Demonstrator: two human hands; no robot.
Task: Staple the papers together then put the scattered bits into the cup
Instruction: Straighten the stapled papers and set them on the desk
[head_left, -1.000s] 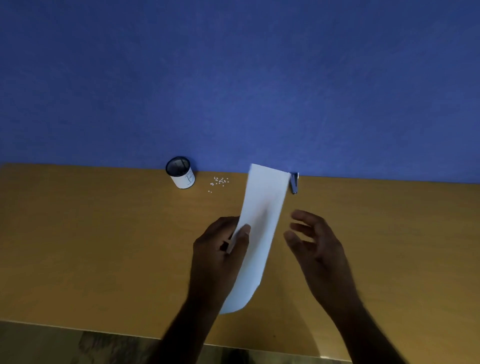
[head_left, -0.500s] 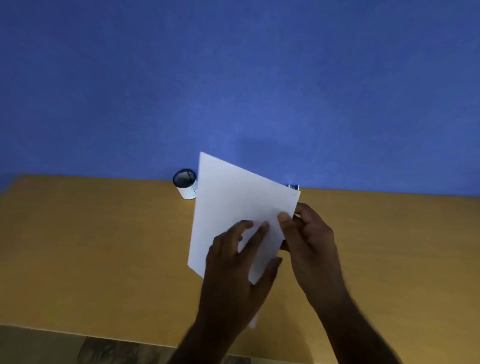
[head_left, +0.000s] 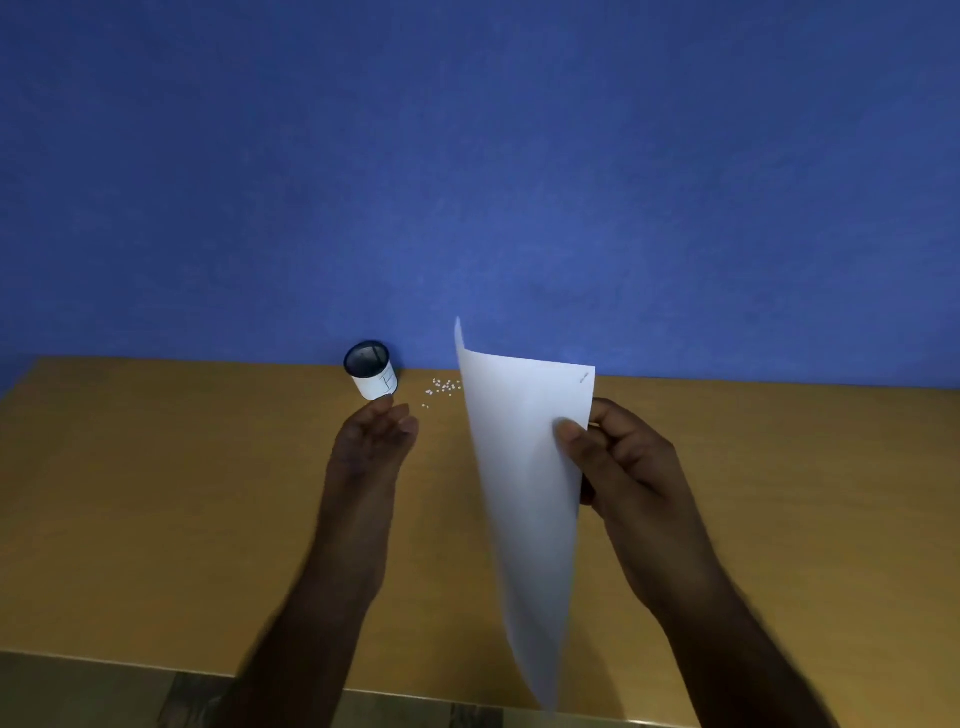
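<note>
The white papers (head_left: 519, 467) hang upright above the table, pinched near their top right corner by my right hand (head_left: 618, 467); a small mark that may be a staple shows at that corner. My left hand (head_left: 371, 447) holds nothing, its fingers loosely together, and reaches toward the back, just in front of the cup (head_left: 370, 370). The cup is small, white with a dark rim, and stands by the wall. Several tiny white bits (head_left: 441, 388) lie scattered to its right. The stapler is hidden behind the papers.
The wooden table (head_left: 156, 493) runs up to a blue wall (head_left: 467, 156) at the back. Its front edge (head_left: 130, 662) is close to me, with floor below.
My left hand has let go of the papers and moved left and forward toward the cup. My right hand now holds the papers alone, swung upright to the right, uncovering the bits.
</note>
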